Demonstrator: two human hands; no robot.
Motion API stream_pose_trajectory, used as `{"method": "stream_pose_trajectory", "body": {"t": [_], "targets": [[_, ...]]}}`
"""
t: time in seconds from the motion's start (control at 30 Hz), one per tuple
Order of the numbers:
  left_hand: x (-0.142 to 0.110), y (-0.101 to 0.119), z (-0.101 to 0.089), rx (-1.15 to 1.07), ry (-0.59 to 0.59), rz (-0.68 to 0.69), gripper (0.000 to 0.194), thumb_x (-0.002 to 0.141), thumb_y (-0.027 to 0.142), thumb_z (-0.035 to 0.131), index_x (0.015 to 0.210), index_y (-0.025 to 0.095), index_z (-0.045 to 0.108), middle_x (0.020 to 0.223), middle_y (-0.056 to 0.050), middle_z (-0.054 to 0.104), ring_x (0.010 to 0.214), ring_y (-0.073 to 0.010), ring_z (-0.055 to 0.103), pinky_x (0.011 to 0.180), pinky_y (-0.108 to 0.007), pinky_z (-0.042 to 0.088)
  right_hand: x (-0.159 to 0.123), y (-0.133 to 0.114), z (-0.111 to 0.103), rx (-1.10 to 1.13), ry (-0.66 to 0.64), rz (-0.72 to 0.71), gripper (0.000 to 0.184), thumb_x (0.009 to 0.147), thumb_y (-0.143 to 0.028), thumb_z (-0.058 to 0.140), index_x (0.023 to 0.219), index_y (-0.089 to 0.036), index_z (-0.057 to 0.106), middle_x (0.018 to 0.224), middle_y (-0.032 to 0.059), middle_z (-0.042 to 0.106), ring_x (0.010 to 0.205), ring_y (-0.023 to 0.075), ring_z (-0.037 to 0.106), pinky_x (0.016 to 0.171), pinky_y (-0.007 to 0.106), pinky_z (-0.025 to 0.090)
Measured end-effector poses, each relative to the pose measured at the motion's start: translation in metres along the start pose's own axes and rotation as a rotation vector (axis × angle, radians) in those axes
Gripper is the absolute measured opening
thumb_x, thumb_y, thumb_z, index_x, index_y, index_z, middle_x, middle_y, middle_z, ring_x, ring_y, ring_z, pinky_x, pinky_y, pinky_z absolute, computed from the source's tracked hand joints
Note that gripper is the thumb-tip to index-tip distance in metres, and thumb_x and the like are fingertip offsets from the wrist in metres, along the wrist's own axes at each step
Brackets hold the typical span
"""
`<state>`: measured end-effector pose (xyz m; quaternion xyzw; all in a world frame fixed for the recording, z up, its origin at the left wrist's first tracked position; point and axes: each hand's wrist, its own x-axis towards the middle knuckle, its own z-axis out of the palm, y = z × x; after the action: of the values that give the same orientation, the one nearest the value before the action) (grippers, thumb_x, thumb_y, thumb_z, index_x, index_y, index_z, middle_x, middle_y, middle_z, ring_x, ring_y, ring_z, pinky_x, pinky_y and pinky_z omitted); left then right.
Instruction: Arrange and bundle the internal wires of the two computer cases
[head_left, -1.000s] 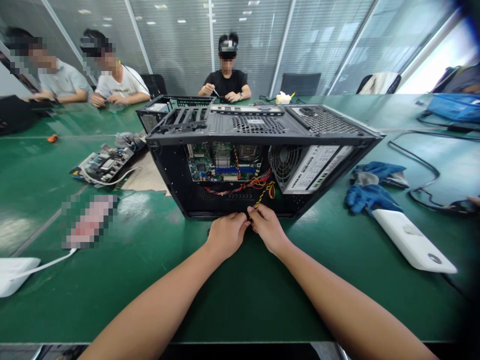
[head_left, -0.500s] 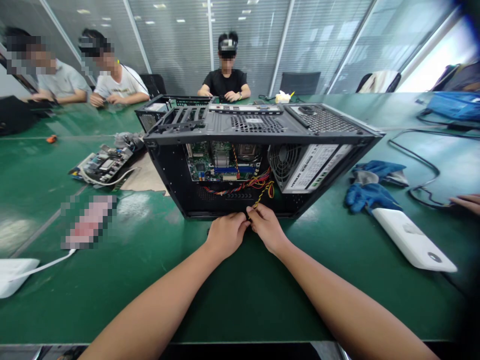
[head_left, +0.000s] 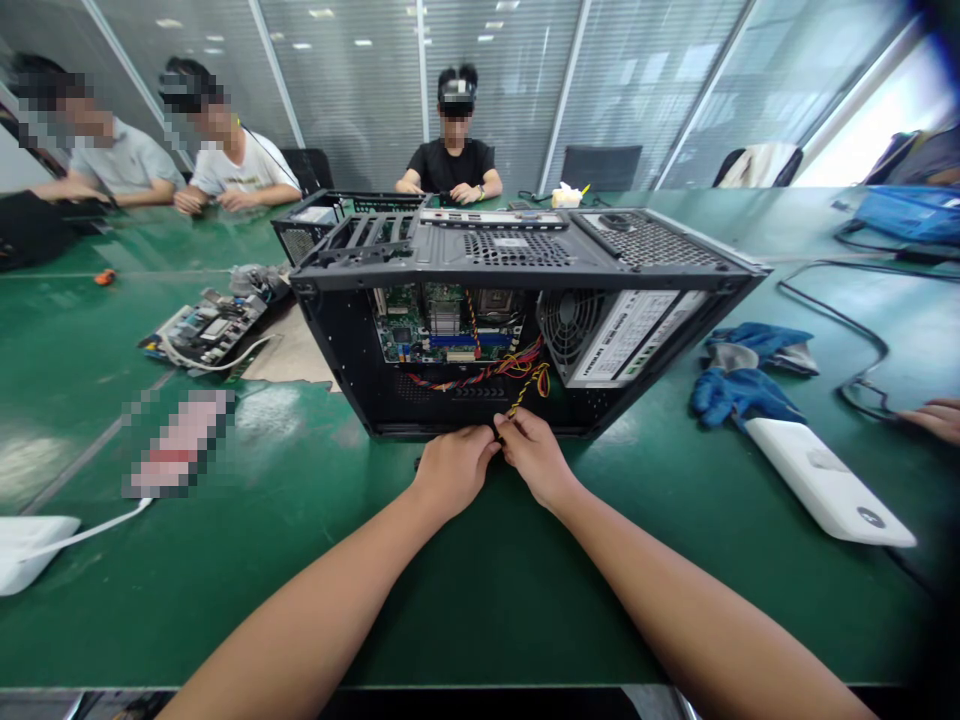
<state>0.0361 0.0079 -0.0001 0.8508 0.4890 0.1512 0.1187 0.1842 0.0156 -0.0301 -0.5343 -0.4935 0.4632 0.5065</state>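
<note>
1. Yellow-and-black cable (head_left: 523, 396) hangs from the open side of the computer case (head_left: 517, 274) and crosses its lower rim, on the side facing the near edge of the tabletop (head_left: 480, 610).
2. Right hand (head_left: 538, 458): thumb and fingers are pinched together on the cable, with no visible gap.
3. Left hand (head_left: 454, 468): its curled fingers meet the right fingertips; whatever they grip is hidden, so I cannot tell.
4. For good handling, I would steady the wire with one hand, work at its end with the other, and leave slack so nothing pulls at the power supply (head_left: 619, 345).
5. I would also keep the wire off the metal rim, which could scrape it.
6. Green and glossy, the tabletop carries a bare circuit board (head_left: 214, 325) left of the case and a blurred phone (head_left: 180, 440) closer to the near edge.
7. Right of the case lie blue gloves (head_left: 746, 395), touching a white device (head_left: 829, 480); a co-worker's hand (head_left: 937, 415) rests beyond them.
8. Three people sit along the far edge, before a glass wall (head_left: 360, 100) with blinds.
</note>
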Motion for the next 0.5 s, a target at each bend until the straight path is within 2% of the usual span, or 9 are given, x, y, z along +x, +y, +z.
{"method": "stream_pose_trajectory", "body": {"t": [0.27,0.5], "targets": [[-0.0016,-0.0009,0.0005,0.047,-0.003,0.01,0.021,0.101,0.029,0.043,0.096,0.021,0.062,0.091,-0.003,0.069,0.082,-0.0187,0.067,0.068,-0.028,0.049,-0.0007,-0.0017,0.0008,0.006,0.008,0.011,0.044,0.079,-0.063,0.062,0.069,-0.024,0.046,0.052,-0.0061,0.037,0.049,0.0112,0.033,0.046,0.027,0.027],[-0.0026,0.0002,0.0004,0.024,0.042,-0.016,0.02,0.1,0.03,0.047,0.09,0.02,0.061,0.087,-0.003,0.069,0.078,-0.0173,0.066,0.069,-0.028,0.048,-0.0001,-0.0007,0.0005,-0.002,0.004,0.008,0.043,0.079,-0.062,0.062,0.069,-0.024,0.046,0.052,-0.0056,0.038,0.05,0.0123,0.035,0.047,0.028,0.029]]}}
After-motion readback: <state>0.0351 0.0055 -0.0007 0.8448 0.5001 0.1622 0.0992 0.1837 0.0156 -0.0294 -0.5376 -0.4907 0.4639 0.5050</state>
